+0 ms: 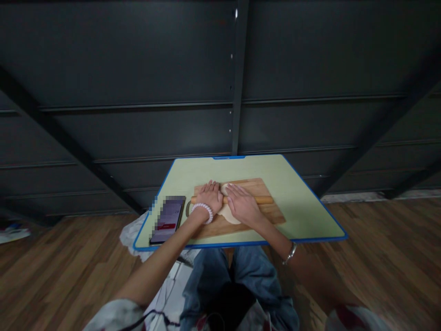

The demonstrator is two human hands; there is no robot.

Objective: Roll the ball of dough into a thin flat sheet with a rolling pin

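A wooden rolling pin (264,200) lies crosswise over a flattened piece of pale dough (230,216) on a wooden cutting board (257,184). My left hand (211,196) rests flat on the pin's left part, fingers stretched forward, with a beaded band at the wrist. On the pin just right of centre lies my right hand (243,204), palm down, its straight fingers pointing ahead and left. Dough shows between the two hands and beyond the fingertips. The palms hide most of the pin's middle.
The board sits on a small pale-green table (310,216) with a blue rim. A phone (172,218) lies at its left side. Dark metal panels (165,59) rise behind the table. A white plastic bag (132,232) shows below the left edge, above the wooden floor (86,253).
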